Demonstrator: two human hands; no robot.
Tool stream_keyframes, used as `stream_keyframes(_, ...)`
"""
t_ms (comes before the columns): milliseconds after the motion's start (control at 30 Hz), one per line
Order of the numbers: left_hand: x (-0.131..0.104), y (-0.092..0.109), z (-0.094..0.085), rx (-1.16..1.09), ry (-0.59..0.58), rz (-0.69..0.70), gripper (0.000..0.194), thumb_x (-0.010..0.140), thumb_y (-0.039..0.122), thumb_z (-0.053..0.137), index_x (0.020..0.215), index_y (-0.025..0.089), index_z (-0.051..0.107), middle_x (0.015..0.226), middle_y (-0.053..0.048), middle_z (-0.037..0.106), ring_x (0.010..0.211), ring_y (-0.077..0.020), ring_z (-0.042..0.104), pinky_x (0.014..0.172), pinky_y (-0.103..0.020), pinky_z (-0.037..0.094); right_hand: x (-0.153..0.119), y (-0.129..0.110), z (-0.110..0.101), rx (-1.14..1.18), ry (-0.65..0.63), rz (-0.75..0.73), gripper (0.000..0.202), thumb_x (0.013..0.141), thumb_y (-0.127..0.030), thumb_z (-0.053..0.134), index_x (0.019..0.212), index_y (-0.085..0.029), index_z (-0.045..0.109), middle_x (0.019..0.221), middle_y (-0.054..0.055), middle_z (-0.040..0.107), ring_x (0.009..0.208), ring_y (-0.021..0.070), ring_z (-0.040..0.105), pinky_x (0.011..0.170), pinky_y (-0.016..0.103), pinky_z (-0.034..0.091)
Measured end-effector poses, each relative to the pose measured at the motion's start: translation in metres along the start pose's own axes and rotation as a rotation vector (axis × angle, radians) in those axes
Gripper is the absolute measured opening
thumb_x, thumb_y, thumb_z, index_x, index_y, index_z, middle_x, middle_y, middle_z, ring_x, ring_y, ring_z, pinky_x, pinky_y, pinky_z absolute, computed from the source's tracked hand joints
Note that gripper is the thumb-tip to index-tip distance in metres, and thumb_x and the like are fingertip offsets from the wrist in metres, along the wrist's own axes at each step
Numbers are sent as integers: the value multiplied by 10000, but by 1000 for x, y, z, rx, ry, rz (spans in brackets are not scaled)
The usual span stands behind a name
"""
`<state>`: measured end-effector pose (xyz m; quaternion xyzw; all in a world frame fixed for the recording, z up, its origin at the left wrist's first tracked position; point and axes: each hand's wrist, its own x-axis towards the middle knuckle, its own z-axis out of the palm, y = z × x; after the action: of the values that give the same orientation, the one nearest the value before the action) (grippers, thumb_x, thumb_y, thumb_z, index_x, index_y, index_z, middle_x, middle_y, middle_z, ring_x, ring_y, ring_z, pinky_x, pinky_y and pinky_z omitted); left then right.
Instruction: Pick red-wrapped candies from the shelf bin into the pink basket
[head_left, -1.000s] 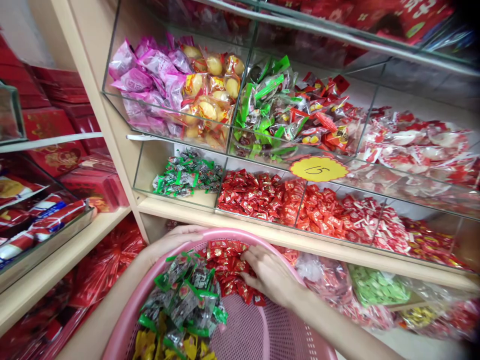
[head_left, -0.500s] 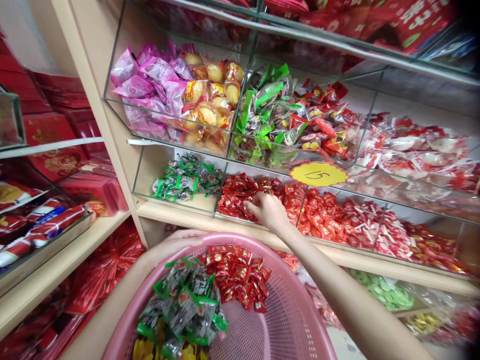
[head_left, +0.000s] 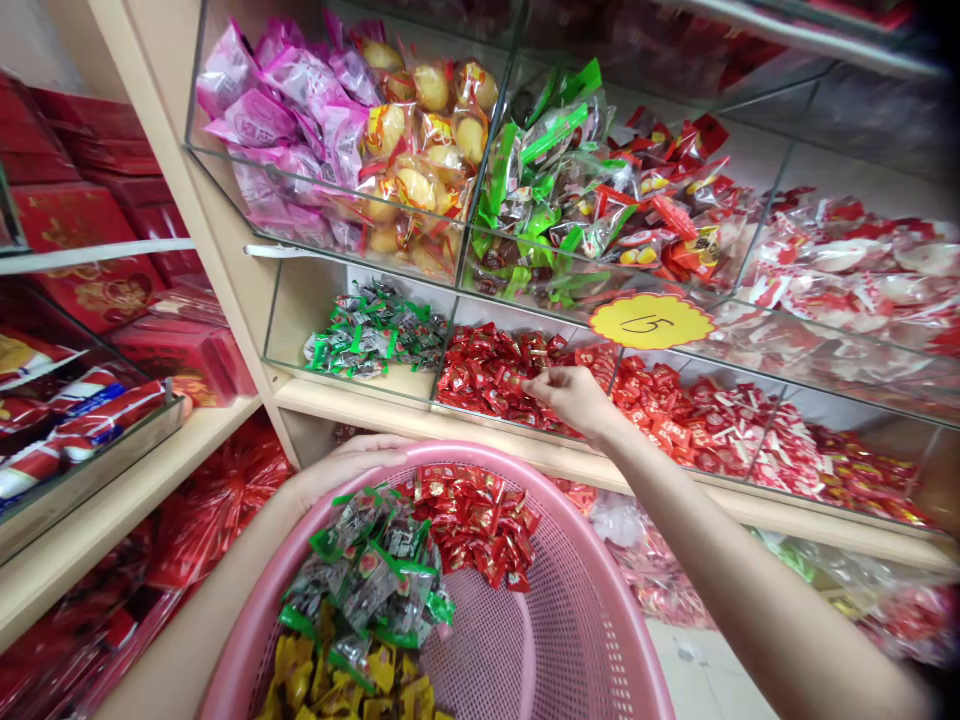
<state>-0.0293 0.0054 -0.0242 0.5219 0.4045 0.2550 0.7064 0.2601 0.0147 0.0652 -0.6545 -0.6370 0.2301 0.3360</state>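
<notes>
The right hand (head_left: 574, 398) reaches into the lower glass bin (head_left: 517, 425), its fingers (head_left: 541, 382) drawn together and pinching at the small red-wrapped candies (head_left: 487, 375) heaped there; whether one is clamped between them I cannot tell, since the wrappers crowd the fingertips. The hand comes in from above the bin's low front wall, which is open at the top, so the wrist clears it.

Just left of those fingers, past a glass divider, lies a thinner pile of green-and-silver sweets (head_left: 375, 335). To their right, more red candies (head_left: 675, 410) fill the next compartments. Above sits a yellow price tag (head_left: 651, 322) on the upper bin's front, behind which are pink packets (head_left: 270, 110), yellow cakes (head_left: 427, 150) and green-wrapped snacks (head_left: 540, 190).

Below the fingers, the left hand (head_left: 352, 460) grips the far rim of a pink mesh basket (head_left: 570, 640) (fingers curled over the edge, steadying it near the shelf). Inside are red candies (head_left: 480, 525), green-and-silver sweets (head_left: 375, 585) and yellow ones (head_left: 345, 690).
</notes>
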Motion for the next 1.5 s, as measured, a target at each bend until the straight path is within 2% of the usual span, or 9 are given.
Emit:
stream_keyframes(100, 1, 0, 0, 18, -6, 25, 397, 674, 312, 673, 1051, 192, 639, 1077, -31, 650, 1013, -230, 578, 850, -270, 443, -26, -3, -13, 113, -69, -78, 310, 716, -449, 532, 584, -178, 461, 557, -34, 444, 524, 76, 375, 531, 225, 346)
stream_keyframes(167, 2, 0, -1, 15, -14, 30, 406, 673, 317, 672, 1053, 178, 638, 1055, -42, 659, 995, -236, 587, 845, -276, 445, -43, -5, -16, 126, -161, -68, 307, 737, -455, 504, 606, -181, 464, 550, -33, 440, 497, 72, 362, 484, 213, 332)
stream_keyframes(367, 2, -3, 0, -25, 24, -2, 447, 666, 311, 680, 1086, 178, 613, 1060, -55, 656, 981, -253, 591, 833, -312, 456, -80, 0, 4, 123, -476, 81, 165, 760, -292, 471, 657, -168, 508, 521, -6, 544, 402, 66, 415, 393, 192, 332)
stream_keyframes(533, 2, -2, 0, -1, 7, 18, 398, 669, 303, 675, 1049, 190, 636, 1043, -29, 665, 976, -234, 593, 847, -288, 442, -87, 8, 25, 57, -565, 178, 174, 719, -210, 467, 551, -167, 465, 436, -30, 524, 333, 61, 413, 350, 179, 327)
stream_keyframes(733, 3, -4, -2, 10, -3, 48, 364, 671, 294, 667, 1021, 194, 648, 1043, -18, 664, 966, -228, 596, 848, -284, 436, -83, 11, 33, 32, -657, 221, 202, 680, -160, 449, 478, -170, 440, 397, -38, 506, 325, 61, 430, 333, 165, 320)
stream_keyframes(933, 1, -2, -1, 4, -14, 38, 372, 668, 302, 670, 1024, 199, 647, 1024, -20, 671, 965, -219, 596, 848, -280, 436, -82, 10, 43, -58, -618, 259, 216, 701, -187, 465, 486, -173, 444, 427, -26, 524, 330, 63, 434, 334, 173, 303)
stream_keyframes(1067, 0, -1, 2, -16, -3, 21, 412, 653, 324, 681, 1039, 187, 640, 1035, -34, 666, 968, -237, 595, 845, -303, 444, -86, 9, 48, -243, -484, 166, 239, 750, -231, 466, 516, -185, 456, 416, -10, 531, 373, 91, 474, 412, 206, 348)
stream_keyframes(1167, 0, 0, 3, -35, 3, 1, 426, 639, 325, 694, 1038, 187, 641, 1030, -37, 669, 957, -237, 601, 832, -299, 452, -89, 10, 48, -339, -424, 111, 264, 754, -200, 449, 491, -189, 448, 429, 10, 545, 423, 108, 503, 462, 223, 360)
stream_keyframes(1500, 0, -1, 3, -17, 11, 8, 431, 647, 330, 687, 1050, 188, 635, 1031, -37, 669, 932, -233, 614, 825, -295, 454, -89, 17, 53, -261, -434, 216, 262, 786, -207, 429, 527, -180, 458, 439, 15, 560, 398, 100, 498, 436, 207, 350)
